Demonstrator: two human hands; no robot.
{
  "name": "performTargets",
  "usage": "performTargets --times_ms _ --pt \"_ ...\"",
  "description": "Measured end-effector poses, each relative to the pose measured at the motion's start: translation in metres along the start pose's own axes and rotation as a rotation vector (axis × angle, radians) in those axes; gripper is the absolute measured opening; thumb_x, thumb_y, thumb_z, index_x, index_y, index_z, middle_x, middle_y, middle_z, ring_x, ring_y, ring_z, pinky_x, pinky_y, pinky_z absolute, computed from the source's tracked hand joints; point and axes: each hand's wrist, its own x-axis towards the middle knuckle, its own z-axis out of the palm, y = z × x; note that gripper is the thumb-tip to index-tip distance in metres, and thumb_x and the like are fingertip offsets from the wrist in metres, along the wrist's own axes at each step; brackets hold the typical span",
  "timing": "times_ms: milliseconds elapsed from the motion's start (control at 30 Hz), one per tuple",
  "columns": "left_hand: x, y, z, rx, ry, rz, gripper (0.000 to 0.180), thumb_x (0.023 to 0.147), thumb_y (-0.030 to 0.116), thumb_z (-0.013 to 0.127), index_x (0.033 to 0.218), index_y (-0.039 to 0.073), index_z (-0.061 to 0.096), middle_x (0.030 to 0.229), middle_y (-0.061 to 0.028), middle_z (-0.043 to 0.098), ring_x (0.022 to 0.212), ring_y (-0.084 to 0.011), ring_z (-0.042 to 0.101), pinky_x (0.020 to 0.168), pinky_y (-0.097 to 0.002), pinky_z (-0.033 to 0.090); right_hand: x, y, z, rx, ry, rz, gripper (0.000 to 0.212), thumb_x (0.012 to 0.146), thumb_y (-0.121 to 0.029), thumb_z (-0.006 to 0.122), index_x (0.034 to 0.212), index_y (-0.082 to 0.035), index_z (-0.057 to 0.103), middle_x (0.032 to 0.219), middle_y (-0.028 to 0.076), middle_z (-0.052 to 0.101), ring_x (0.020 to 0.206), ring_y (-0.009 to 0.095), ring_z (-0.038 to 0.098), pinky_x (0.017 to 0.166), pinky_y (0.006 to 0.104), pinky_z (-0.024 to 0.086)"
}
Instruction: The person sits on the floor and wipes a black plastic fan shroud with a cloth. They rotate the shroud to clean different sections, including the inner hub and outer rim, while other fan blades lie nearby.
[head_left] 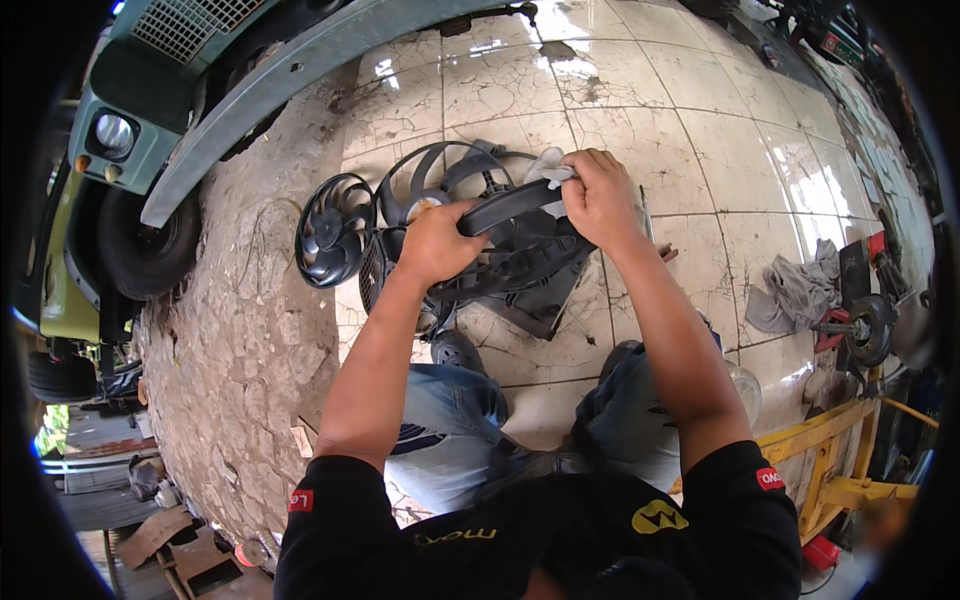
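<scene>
Both hands clamp the black fan shroud [510, 255]. The left hand [437, 243], at nine o'clock, grips its curved rim closed; the right hand [598, 198], at two o'clock, pinches a pale rag [549, 166] against it.

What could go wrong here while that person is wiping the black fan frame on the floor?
The left hand grips only one end of the black fan shroud, so it could slip or twist while the right hand rubs with the white rag. Fingers may catch on the fan blades close beneath. The loose small fan beside it could get knocked on the cracked tile floor.
</scene>
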Motion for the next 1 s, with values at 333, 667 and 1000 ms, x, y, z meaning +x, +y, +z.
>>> performTargets --times_ms 333,667,1000 --pt "-0.009 -0.001 0.0 -0.078 -0.216 0.053 0.048 0.081 0.033 0.077 0.114 -0.001 0.07 0.098 -0.0192 0.073 0.095 -0.0334 0.069 0.087 -0.0385 0.051 -0.015 -0.027 -0.001 0.057 -0.11 -0.112 0.026 0.08 -0.009 0.055 0.102 -0.004 0.066 0.096 0.013 0.065 0.094 0.033 0.061 0.089 0.0442 0.046" --pt "-0.001 -0.036 -0.002 -0.131 -0.194 -0.028 0.043 0.083 0.029 0.073 0.111 -0.003 0.07 0.095 -0.0223 0.072 0.091 -0.0331 0.07 0.085 -0.0377 0.051 -0.027 0.091 0.019 0.197 -0.217 0.741 0.038 0.093 -0.027 0.044 0.11 0.0 0.065 0.111 0.027 0.067 0.108 0.046 0.061 0.094 0.0488 0.048" --pt "-0.02 -0.036 -0.045 -0.454 -0.005 -0.22 0.033 0.081 0.011 0.072 0.114 0.01 0.074 0.09 -0.0095 0.074 0.076 -0.0162 0.067 0.069 -0.0315 0.052 -0.023 0.126 0.0 0.0 -0.202 0.737 0.04 0.084 -0.009 0.048 0.118 -0.005 0.068 0.11 0.027 0.069 0.106 0.041 0.065 0.091 0.0433 0.05"
